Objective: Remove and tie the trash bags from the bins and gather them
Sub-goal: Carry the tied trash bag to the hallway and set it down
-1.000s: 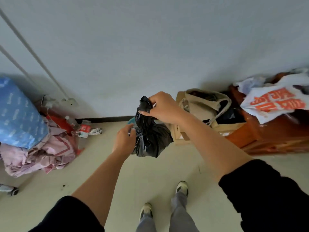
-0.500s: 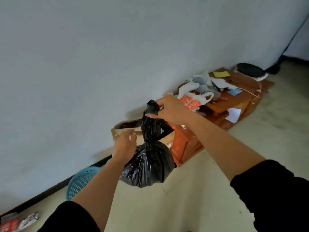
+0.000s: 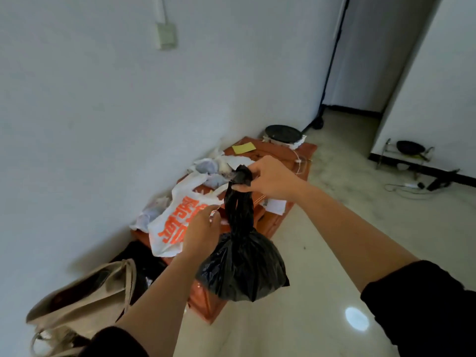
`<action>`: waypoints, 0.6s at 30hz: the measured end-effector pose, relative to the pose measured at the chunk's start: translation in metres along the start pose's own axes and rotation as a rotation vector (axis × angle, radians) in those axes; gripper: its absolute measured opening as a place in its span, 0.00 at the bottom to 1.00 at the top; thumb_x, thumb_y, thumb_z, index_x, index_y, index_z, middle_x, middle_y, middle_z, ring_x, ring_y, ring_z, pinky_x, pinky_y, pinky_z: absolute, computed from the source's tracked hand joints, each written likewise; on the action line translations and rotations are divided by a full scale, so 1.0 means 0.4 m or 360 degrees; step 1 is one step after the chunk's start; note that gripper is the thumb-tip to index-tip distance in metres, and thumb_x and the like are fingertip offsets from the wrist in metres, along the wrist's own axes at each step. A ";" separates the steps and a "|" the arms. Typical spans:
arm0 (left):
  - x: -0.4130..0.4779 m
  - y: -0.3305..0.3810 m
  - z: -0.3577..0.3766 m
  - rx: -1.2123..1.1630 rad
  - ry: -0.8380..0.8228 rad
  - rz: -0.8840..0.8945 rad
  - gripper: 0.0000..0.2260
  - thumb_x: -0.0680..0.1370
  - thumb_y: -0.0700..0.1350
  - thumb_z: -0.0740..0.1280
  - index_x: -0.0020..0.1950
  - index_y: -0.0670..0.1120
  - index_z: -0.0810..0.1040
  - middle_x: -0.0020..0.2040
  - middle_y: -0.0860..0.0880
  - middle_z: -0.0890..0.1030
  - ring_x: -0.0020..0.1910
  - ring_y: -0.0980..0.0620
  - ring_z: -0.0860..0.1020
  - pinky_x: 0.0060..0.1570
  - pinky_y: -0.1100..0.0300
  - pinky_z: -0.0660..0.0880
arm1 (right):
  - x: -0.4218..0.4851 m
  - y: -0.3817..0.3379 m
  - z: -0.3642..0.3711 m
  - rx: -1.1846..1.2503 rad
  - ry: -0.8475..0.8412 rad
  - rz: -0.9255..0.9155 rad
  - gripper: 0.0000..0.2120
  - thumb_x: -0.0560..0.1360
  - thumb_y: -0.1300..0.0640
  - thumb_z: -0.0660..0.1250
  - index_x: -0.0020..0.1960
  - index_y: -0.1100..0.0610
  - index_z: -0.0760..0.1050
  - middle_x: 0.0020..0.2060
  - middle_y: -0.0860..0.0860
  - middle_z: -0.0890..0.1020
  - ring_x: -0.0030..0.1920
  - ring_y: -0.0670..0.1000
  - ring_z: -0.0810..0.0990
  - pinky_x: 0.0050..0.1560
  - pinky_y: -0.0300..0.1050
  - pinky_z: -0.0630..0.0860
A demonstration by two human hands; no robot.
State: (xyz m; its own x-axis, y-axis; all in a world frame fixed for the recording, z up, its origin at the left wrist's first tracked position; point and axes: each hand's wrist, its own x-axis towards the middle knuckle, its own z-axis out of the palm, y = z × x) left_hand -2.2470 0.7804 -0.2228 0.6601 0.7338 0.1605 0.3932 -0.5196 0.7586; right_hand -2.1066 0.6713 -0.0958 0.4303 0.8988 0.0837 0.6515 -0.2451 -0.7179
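Observation:
A filled black trash bag [image 3: 242, 266] hangs in the air in front of me, its neck twisted into a narrow rope. My right hand [image 3: 268, 180] is shut on the bunched top of the bag and carries its weight. My left hand [image 3: 202, 229] is at the twisted neck from the left, fingers curled beside it; whether it grips the plastic is hidden by the hand itself. No bin is in view.
A low orange-brown wooden cabinet [image 3: 283, 153] stands against the wall, with a white bag with orange print [image 3: 177, 222], crumpled bags and a black pan [image 3: 283, 134] on it. A beige tote bag [image 3: 85, 302] lies lower left. A doorway opens at the upper right, cables on the floor.
My view has swung right along the wall, past the blue basket and clothes. The bag has been lifted and hangs lower from my right hand; both hands stay at it.

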 end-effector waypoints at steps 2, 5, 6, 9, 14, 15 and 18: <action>0.089 0.065 0.076 -0.0004 -0.0039 0.0100 0.14 0.82 0.45 0.56 0.64 0.46 0.75 0.56 0.48 0.80 0.56 0.47 0.77 0.51 0.57 0.71 | 0.033 0.081 -0.087 0.0012 0.0114 0.0052 0.09 0.70 0.53 0.76 0.35 0.57 0.81 0.25 0.44 0.77 0.26 0.40 0.70 0.33 0.34 0.67; 0.235 0.141 0.214 0.0001 -0.0145 0.0217 0.15 0.82 0.44 0.56 0.65 0.44 0.75 0.60 0.46 0.79 0.60 0.46 0.76 0.53 0.59 0.68 | 0.092 0.240 -0.206 0.0077 0.0302 0.0168 0.09 0.70 0.55 0.76 0.37 0.59 0.81 0.27 0.48 0.80 0.28 0.40 0.72 0.35 0.34 0.69; 0.278 0.164 0.255 0.0026 -0.0198 0.0246 0.15 0.82 0.45 0.56 0.65 0.45 0.75 0.60 0.46 0.79 0.60 0.46 0.76 0.55 0.57 0.69 | 0.110 0.287 -0.238 0.0071 0.0349 0.0203 0.10 0.70 0.54 0.76 0.40 0.62 0.82 0.31 0.54 0.81 0.30 0.43 0.73 0.36 0.36 0.70; 0.436 0.223 0.407 0.0090 -0.0333 0.0347 0.16 0.82 0.47 0.55 0.67 0.46 0.73 0.63 0.47 0.77 0.61 0.48 0.75 0.60 0.55 0.70 | 0.172 0.438 -0.352 0.0070 0.0441 0.0327 0.13 0.71 0.54 0.75 0.47 0.64 0.83 0.39 0.61 0.83 0.35 0.48 0.76 0.35 0.39 0.73; 0.657 0.323 0.618 0.0102 -0.0517 0.0334 0.16 0.83 0.46 0.55 0.66 0.43 0.73 0.62 0.43 0.78 0.61 0.46 0.75 0.59 0.58 0.68 | 0.272 0.641 -0.514 0.0080 0.0506 0.0483 0.11 0.72 0.56 0.75 0.48 0.64 0.83 0.39 0.58 0.84 0.33 0.46 0.77 0.31 0.32 0.73; 0.722 0.363 0.681 0.0091 -0.0545 0.0376 0.15 0.83 0.45 0.55 0.66 0.41 0.73 0.61 0.42 0.78 0.60 0.45 0.75 0.59 0.58 0.68 | 0.308 0.696 -0.569 0.0076 0.0533 0.0528 0.12 0.72 0.56 0.75 0.48 0.64 0.83 0.39 0.58 0.84 0.33 0.46 0.77 0.32 0.33 0.74; 0.860 0.462 0.802 0.0051 -0.0621 0.0437 0.15 0.83 0.43 0.55 0.64 0.41 0.74 0.60 0.42 0.78 0.59 0.46 0.75 0.55 0.59 0.67 | 0.386 0.820 -0.685 0.0046 0.0579 0.0647 0.11 0.71 0.55 0.75 0.47 0.63 0.83 0.40 0.59 0.85 0.35 0.48 0.79 0.37 0.40 0.76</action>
State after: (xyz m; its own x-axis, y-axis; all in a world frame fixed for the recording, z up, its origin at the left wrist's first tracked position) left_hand -1.7419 0.7964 -0.2301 0.9310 0.3516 0.0984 0.1862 -0.6889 0.7005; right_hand -1.6553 0.6299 -0.1291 0.8357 0.5486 0.0251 0.3723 -0.5323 -0.7603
